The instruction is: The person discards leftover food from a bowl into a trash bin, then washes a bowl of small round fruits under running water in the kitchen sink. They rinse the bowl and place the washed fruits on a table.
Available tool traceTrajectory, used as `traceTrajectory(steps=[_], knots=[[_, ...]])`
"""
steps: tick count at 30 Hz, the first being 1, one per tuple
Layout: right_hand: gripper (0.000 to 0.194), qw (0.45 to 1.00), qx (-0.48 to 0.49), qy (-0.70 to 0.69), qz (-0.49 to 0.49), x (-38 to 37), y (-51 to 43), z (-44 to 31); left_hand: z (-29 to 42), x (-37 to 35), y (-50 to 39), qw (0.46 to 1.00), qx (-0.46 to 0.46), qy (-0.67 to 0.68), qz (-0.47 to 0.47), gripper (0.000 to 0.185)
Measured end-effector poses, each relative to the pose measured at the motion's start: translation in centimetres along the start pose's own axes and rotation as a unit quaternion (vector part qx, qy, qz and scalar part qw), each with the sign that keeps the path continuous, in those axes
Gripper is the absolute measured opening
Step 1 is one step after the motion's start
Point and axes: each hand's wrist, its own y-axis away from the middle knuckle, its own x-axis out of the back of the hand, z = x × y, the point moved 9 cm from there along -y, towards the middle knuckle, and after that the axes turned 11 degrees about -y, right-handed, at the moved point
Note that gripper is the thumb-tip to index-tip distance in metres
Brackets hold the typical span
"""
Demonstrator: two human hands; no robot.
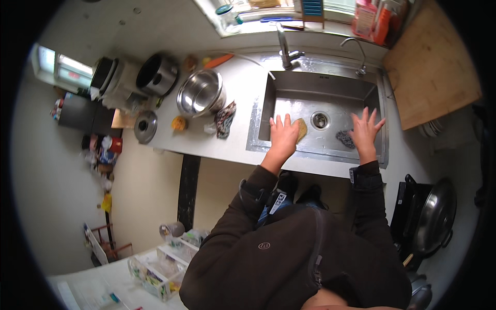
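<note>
My left hand (284, 136) is over the left front part of the stainless steel sink (298, 99), palm down with fingers apart. A yellow sponge (302, 131) lies on the sink floor beside its fingertips; whether they touch, I cannot tell. My right hand (365, 132) hovers at the right side of the sink, fingers spread and nothing in them. Close to its thumb side is a dark scouring pad (344, 138). Between the hands sits the round drain (320, 121). Behind the basin stand a chrome faucet (285, 50) and a thin curved spout (362, 58).
Left on the counter (242, 83) are a steel pot (201, 93), a crumpled patterned cloth (225, 120), an orange-yellow item (179, 123) and a pot lid (145, 127). A wooden board (432, 66) leans at the right, above a lidded pan (436, 217). Bottles (366, 19) line the windowsill.
</note>
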Motion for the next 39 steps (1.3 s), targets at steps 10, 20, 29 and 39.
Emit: traceTrajectory(steps=[10, 20, 29, 39], knots=[[0.012, 0.926, 0.066, -0.372, 0.011, -9.4, -5.3, -8.0, -21.1, 0.6, 17.6, 0.936, 0.280, 0.195, 0.087, 0.035], [0.068, 0.936, 0.136, -0.325, 0.003, -10.8, -32.6, -29.1, -46.1, -0.1, 23.7, 0.836, 0.385, 0.331, 0.206, 0.020], [0.120, 0.987, -0.020, -0.131, 0.091, -18.6, -54.7, -34.3, -62.4, -4.1, 16.8, 0.810, 0.382, 0.406, 0.185, 0.030], [0.097, 0.991, -0.089, 0.059, 0.079, -22.4, -60.9, -35.6, -68.6, -1.4, 11.1, 0.825, 0.335, 0.412, 0.191, 0.043]])
